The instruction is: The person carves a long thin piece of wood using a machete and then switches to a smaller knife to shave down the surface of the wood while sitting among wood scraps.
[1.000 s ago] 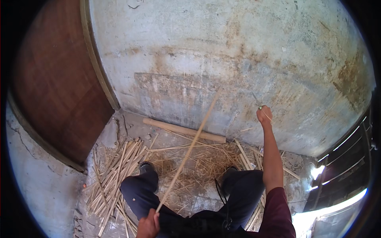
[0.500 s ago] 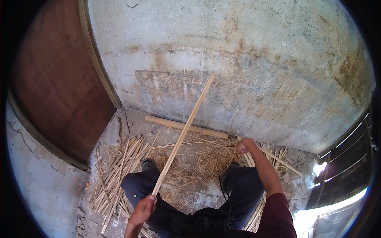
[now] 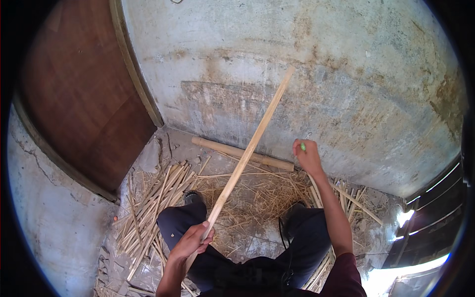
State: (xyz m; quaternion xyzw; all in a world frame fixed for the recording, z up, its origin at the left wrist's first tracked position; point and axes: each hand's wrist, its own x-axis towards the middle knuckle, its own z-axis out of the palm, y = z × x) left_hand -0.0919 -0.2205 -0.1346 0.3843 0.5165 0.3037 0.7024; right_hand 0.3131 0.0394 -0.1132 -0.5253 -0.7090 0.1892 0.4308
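Observation:
My left hand (image 3: 192, 240) is closed around the lower part of a long, pale bamboo strip (image 3: 247, 154). The strip slants up and to the right, its far end in front of the wall. Off to the right, my right hand (image 3: 308, 156) is raised in a fist around a green-handled tool (image 3: 303, 147). Only a bit of the green handle shows; the fingers hide the rest, so its kind is unclear. It is apart from the strip.
Split bamboo sticks (image 3: 148, 218) lie piled at my left, with more sticks (image 3: 354, 200) at my right. A bamboo pole (image 3: 237, 154) rests along the base of the wall (image 3: 346, 114). Shavings (image 3: 257, 203) litter the floor between my feet. A brown door (image 3: 84, 94) stands at the left.
My right hand has risen from low by the right-hand sticks, and the green handle now shows. My left hand has moved up and right with the strip. The view has shifted slightly.

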